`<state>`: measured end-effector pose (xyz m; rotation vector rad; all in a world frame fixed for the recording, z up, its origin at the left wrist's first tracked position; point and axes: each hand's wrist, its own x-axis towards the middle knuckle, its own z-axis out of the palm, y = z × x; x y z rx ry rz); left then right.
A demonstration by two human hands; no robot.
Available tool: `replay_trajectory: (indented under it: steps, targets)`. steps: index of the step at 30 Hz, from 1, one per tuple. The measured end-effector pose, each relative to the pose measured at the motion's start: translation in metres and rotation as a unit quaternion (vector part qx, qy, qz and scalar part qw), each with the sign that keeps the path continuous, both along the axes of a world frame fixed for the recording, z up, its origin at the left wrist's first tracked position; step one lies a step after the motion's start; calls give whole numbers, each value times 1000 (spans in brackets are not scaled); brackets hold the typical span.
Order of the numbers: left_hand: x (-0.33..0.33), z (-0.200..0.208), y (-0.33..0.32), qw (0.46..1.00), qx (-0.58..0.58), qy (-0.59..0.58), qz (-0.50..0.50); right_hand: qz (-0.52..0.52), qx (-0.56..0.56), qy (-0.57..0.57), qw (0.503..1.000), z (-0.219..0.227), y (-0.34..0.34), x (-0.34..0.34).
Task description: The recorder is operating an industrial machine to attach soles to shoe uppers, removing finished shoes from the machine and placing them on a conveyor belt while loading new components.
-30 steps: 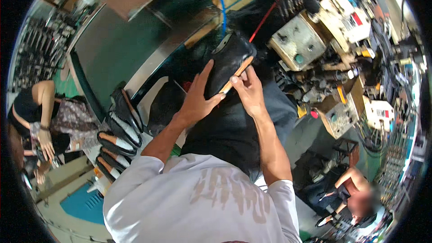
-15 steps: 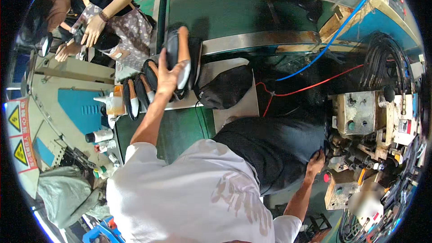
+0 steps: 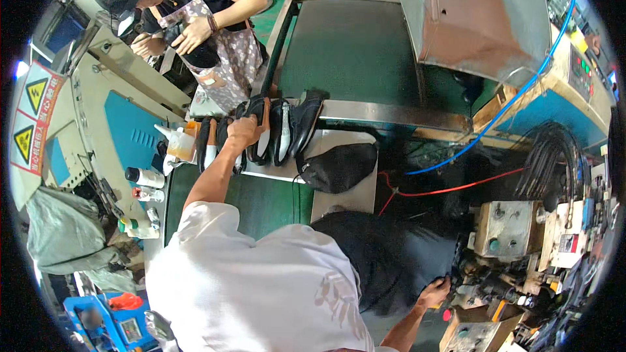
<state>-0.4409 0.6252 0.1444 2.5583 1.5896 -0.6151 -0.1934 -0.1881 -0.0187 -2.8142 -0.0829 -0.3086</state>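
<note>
My left hand [image 3: 244, 132] is closed on a black shoe [image 3: 259, 148] with a tan and white sole, in a row of shoes at the front edge of the conveyor; its fingertips are partly hidden. To its right stand a black shoe with a whitish strip on its sole [image 3: 285, 133] and another black shoe [image 3: 306, 120]. More shoes with tan and white soles [image 3: 210, 146] are on its left. At the lower right, my right hand [image 3: 435, 292] is curled at a dark part beside the machine; what it grips is unclear.
A black pouch [image 3: 342, 168] lies on a pale board [image 3: 326, 205]. Bottles [image 3: 145, 177] line the left side. A co-worker [image 3: 202, 32] stands at the far left. Blue hose [image 3: 482, 130] and red cord [image 3: 456, 186] cross the right. Control boxes [image 3: 508, 228] stand there.
My left hand has lowered the shoe from above the row into it. The view has shifted, bringing more of the far conveyor in. My right hand stays by the machine.
</note>
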Motion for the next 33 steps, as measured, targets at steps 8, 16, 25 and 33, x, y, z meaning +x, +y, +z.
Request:
replay_trajectory:
  steps: [8,16,25,33]
  targets:
    - [206,27,-143,923,-197,-236,-234,-19,-118,-82,989,-23,-11,9]
    - [287,-120,-471,618,-288,-388,-619,-55,-96,-9,994,-2,20,12]
    - [269,-104,-487,631,-303,-374,-609,-33,-35,-46,998,7,17,-21]
    - [295,-99,-510,609,-214,-283,-710,-260,186,-7,948,41,39,-92]
